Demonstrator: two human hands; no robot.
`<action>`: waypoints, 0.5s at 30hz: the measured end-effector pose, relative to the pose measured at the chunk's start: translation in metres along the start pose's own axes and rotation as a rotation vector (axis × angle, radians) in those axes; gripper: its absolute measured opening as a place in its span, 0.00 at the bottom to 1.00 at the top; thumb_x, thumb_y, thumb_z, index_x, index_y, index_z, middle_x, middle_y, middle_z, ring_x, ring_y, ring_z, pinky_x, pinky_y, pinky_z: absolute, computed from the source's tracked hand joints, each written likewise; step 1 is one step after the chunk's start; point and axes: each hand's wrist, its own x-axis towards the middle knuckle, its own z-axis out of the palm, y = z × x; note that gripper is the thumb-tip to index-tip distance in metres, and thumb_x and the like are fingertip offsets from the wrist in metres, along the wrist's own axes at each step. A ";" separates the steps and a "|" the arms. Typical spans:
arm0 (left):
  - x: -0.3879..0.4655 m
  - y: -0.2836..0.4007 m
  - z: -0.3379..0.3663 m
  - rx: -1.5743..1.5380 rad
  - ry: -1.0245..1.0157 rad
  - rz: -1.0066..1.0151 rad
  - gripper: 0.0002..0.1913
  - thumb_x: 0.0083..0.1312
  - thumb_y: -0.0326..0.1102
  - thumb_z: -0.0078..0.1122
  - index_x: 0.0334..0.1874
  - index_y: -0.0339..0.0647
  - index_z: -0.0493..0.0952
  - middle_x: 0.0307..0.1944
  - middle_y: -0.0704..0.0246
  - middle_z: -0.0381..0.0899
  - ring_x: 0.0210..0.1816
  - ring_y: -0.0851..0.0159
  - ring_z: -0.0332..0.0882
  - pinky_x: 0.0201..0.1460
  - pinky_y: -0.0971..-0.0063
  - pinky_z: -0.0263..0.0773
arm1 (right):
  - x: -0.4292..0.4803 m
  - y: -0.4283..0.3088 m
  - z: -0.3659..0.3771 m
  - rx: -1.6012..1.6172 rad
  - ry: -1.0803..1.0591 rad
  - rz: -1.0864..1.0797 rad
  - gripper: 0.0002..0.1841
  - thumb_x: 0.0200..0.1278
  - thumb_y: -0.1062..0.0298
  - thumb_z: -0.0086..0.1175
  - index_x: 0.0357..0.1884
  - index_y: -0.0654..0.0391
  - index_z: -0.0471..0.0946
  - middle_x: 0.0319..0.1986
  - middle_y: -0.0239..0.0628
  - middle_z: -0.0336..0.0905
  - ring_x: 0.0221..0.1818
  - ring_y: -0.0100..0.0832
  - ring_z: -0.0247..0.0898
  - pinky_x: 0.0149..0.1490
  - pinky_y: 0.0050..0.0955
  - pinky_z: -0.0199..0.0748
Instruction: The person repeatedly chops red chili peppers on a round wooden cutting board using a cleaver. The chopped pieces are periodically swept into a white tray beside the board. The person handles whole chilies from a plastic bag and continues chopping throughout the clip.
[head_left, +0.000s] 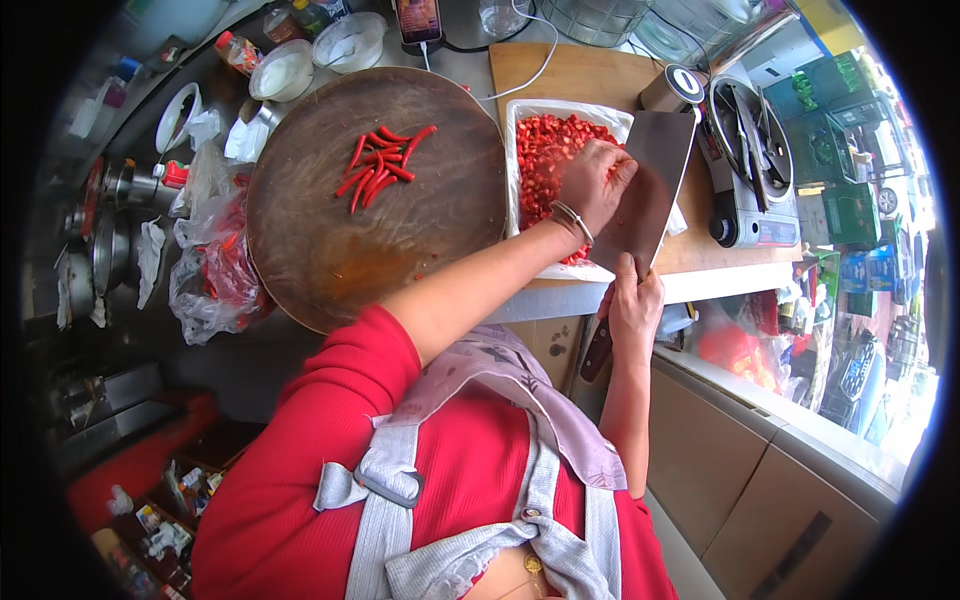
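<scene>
My right hand (636, 311) grips the dark riveted handle of a cleaver (645, 180). Its broad blade is tilted over the right side of a white tray (513, 180) full of chopped red chillies (540, 161). My left hand (596, 180), with a bangle at the wrist, is above the chillies against or close to the blade's face. Its fingers are curled together, and a bit of red shows by them; whether they hold anything is hidden. To the left, several whole red chillies (379, 165) lie in a loose heap on a round wooden chopping block (450, 217).
A portable gas stove (754, 217) and a canister (671, 88) stand right of the tray on a wooden board (525, 64). Plastic bags with red chillies (217, 255) lie left of the block. Behind are two bowls (281, 71) and a phone (418, 21) with a white cable (551, 52).
</scene>
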 end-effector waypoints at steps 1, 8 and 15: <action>0.001 0.003 0.003 0.032 0.043 0.016 0.06 0.62 0.31 0.62 0.35 0.35 0.79 0.37 0.60 0.80 0.43 0.54 0.79 0.48 0.64 0.74 | 0.002 0.000 -0.002 0.002 -0.020 -0.010 0.14 0.74 0.61 0.46 0.39 0.64 0.72 0.12 0.32 0.65 0.12 0.24 0.62 0.19 0.26 0.61; 0.004 -0.009 -0.026 0.183 -0.062 0.267 0.05 0.55 0.21 0.58 0.30 0.39 0.77 0.30 0.63 0.76 0.37 0.56 0.77 0.44 0.63 0.72 | 0.004 0.004 -0.015 0.014 0.019 -0.098 0.15 0.74 0.62 0.45 0.37 0.65 0.74 0.13 0.34 0.66 0.12 0.24 0.63 0.18 0.25 0.60; -0.010 -0.050 -0.197 0.824 0.133 -0.032 0.23 0.56 0.43 0.68 0.55 0.49 0.77 0.59 0.60 0.70 0.63 0.50 0.64 0.64 0.49 0.56 | -0.014 -0.010 -0.014 0.048 0.093 -0.194 0.19 0.75 0.56 0.46 0.37 0.66 0.74 0.12 0.30 0.65 0.10 0.21 0.61 0.17 0.23 0.57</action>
